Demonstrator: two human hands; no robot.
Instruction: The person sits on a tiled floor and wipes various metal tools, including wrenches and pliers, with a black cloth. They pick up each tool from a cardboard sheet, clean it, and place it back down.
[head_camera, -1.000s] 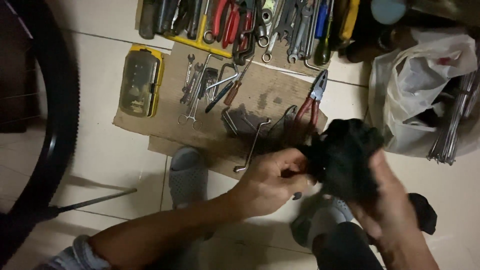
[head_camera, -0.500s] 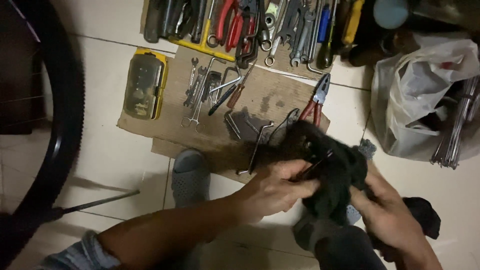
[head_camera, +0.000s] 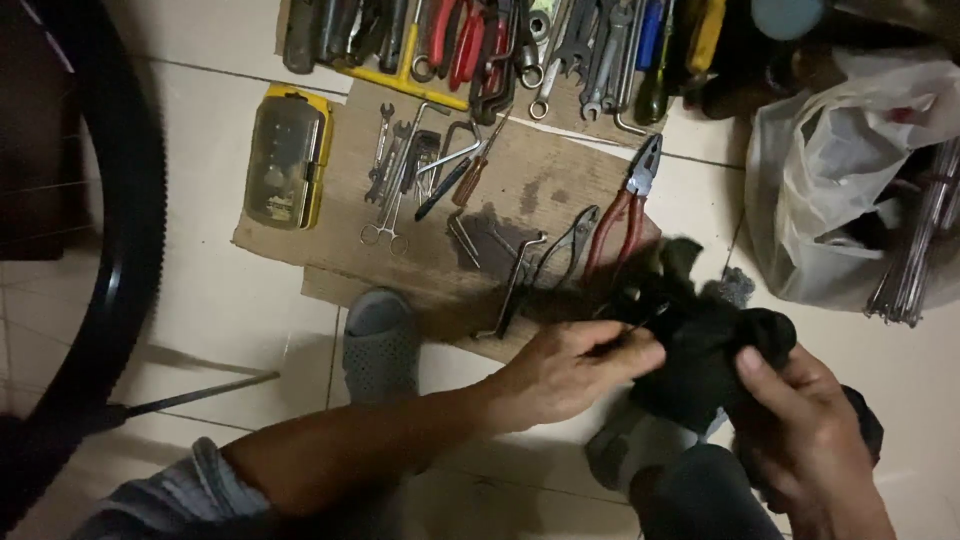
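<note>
hands have dropped lower: left hand (head_camera: 575, 365) now pinches a thin dark piece against the black cloth (head_camera: 705, 345), right hand (head_camera: 800, 425) clamped around it.

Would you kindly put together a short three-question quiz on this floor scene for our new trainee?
1. True or false: both hands grip the crumpled black cloth.
2. Which tool lies nearest above the cloth: A) the yellow-edged plastic bit case, B) the red-handled steel pliers, C) the white plastic bag?
3. What do the small loose wrenches lie on?

Key
1. True: the left hand pinches it from the left, and the right hand holds it from the right.
2. B.
3. A flat sheet of brown cardboard on the pale tiled floor.
</note>
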